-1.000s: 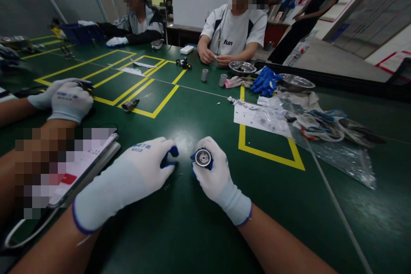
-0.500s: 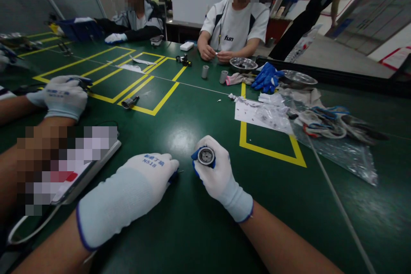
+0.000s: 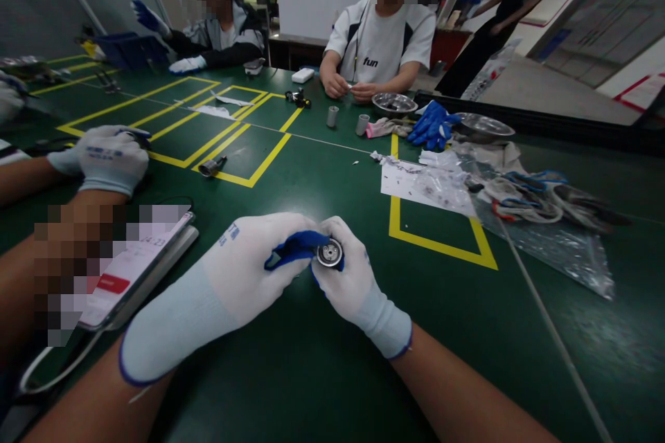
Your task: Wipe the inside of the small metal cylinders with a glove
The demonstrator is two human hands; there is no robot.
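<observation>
My right hand [image 3: 346, 273], in a white glove with blue palm coating, wraps around a short metal cylinder [image 3: 329, 254]. The cylinder's open round end faces me, and a disc with small holes shows inside its rim. From the left, my gloved left hand [image 3: 260, 259] reaches over to it. Its curled fingertips are at the cylinder's upper left edge, with the thumb below; anything between them is hidden. Both hands are just above the green table [image 3: 291, 374].
A phone [image 3: 111, 277] lies on a white block at left, beside a co-worker's gloved hand [image 3: 114, 159]. Ahead are a metal part [image 3: 212, 166], two grey cups [image 3: 332, 116], metal bowls [image 3: 395, 104], blue gloves [image 3: 433, 126], a paper sheet with small parts [image 3: 400, 180] and plastic bags [image 3: 576, 256].
My left hand has moved right and up, from beside the cylinder to its rim. A thin metal tip seen at its fingers before is out of sight. My right hand has barely moved.
</observation>
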